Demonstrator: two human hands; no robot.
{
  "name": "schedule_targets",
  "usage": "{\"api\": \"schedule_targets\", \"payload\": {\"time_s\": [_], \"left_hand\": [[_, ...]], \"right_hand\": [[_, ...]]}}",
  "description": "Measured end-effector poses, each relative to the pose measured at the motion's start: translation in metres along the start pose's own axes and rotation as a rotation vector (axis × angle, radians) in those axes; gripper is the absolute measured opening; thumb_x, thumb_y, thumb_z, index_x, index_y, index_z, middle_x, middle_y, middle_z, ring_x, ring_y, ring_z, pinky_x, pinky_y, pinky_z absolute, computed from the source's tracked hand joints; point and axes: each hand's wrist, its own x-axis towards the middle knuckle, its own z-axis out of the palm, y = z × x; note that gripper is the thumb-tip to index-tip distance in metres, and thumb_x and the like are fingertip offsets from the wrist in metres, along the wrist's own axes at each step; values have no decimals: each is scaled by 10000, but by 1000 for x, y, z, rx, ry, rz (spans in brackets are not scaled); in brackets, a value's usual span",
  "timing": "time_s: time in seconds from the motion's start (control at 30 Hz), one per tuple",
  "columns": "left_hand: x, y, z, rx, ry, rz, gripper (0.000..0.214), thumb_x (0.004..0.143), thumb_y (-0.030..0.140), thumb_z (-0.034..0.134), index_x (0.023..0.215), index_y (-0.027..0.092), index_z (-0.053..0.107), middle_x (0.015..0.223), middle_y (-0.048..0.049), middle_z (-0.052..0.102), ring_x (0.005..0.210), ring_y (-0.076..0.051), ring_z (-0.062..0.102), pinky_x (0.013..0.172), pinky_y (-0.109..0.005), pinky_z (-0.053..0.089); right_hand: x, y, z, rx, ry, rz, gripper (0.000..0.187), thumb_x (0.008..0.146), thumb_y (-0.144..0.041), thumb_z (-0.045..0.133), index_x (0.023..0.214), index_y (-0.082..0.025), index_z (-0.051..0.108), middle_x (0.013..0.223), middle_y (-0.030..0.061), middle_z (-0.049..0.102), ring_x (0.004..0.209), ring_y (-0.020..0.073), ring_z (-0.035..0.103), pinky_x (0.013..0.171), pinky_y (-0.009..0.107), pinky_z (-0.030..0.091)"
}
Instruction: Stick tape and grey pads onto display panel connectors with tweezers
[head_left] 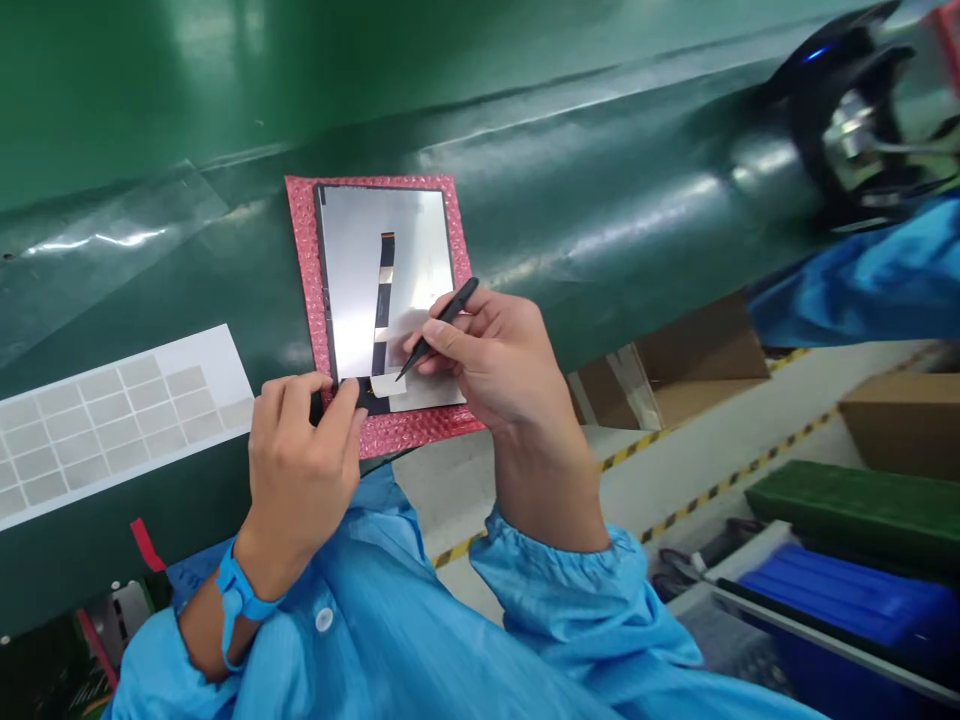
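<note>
Covering the near left corner of the display panel, the left hand hides what lies under its fingertips. Thumb and forefinger are curled together at the panel's near edge, but it cannot be told whether they pinch the black strip there or only press on it. The panel lies back-up on a pink bubble-wrap sheet, its silver face crossed by a dark flex cable that runs toward the near edge. At the panel's near right, the right hand is closed in a pen grip around black tweezers. Their tip touches a small white label just beside the cable's near end, and the hand hides the panel's near right corner. Left of the panel, well apart, a white sheet of grey labels lies on the green bench, cut off by the picture's edge. Far right of the panel, a dark device is blurred and hard to make out. Nearer than the panel's near edge show blue sleeves, a blue wrist strap, cardboard boxes and a blue crate, partly cut off.
</note>
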Motion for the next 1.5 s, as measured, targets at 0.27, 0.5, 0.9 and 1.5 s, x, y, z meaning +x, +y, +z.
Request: {"api": "schedule_targets", "payload": {"time_s": [0.27,0.5,0.9,1.5], "left_hand": [[0,-3,-2,27,-38,5,242,1016,151,678,1235,124,778,1133,-171,695,1058,-312,591,894,-487,586],[1,-1,-2,42,-49,14,251,1008,145,687,1244,125,769,1155,-173,694,1087,-316,597,927,-508,594],[2,0,-3,45,-47,18,255,981,121,714,1225,100,787,1154,-182,692,1089,-327,596,944,-506,585],[2,0,-3,30,-58,59,244,958,69,709,1179,114,803,1178,-194,694,1119,-339,599,953,-516,594]], "right_hand": [[-6,-2,5,-38,52,-10,247,864,-291,847,934,-236,616,790,33,741,712,200,757,562,283,632],[-10,-1,6,-34,75,-9,234,886,-287,841,942,-263,616,822,22,737,748,211,770,584,299,651],[-12,-5,11,-4,104,0,227,858,-267,848,902,-254,626,780,19,738,745,222,775,560,300,639],[-12,-3,11,-33,119,-23,179,882,-238,791,918,-258,617,745,10,725,719,219,761,573,310,638]]}}
